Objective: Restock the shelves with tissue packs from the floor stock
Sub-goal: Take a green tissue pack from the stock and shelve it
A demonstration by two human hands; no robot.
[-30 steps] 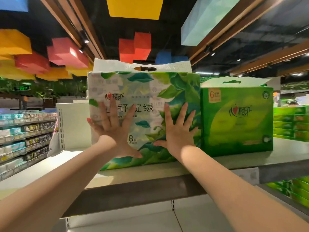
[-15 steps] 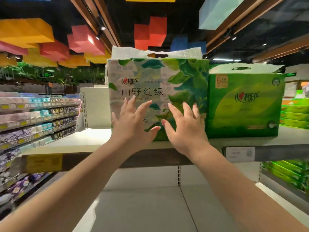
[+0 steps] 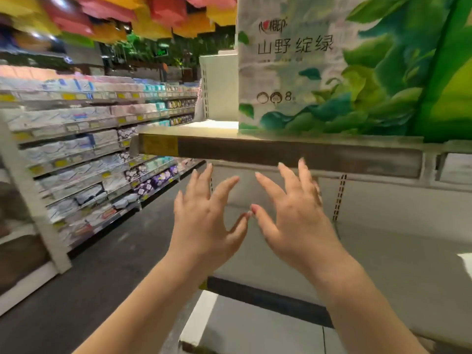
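Now my left hand (image 3: 207, 221) and right hand (image 3: 293, 218) are hovering side by side with fingers spread, holding nothing, thumbs nearly touching. Above them the leaf-printed tissue pack (image 3: 314, 70) is standing upright on the top shelf (image 3: 281, 152), printed face toward me, long axis running across, right of my hands.

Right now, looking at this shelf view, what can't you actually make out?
- Leaf-print tissue pack: top and right side cut off by the head view's edges.
- Floor stock: out of view, so what remains is unknown.
- Yellow shelf-edge tag: too blurred to read.
- Aisle shelves at left: motion blur hides the product names.
- Left hand and right hand: fingers spread and empty, though blur softens the fingertips.
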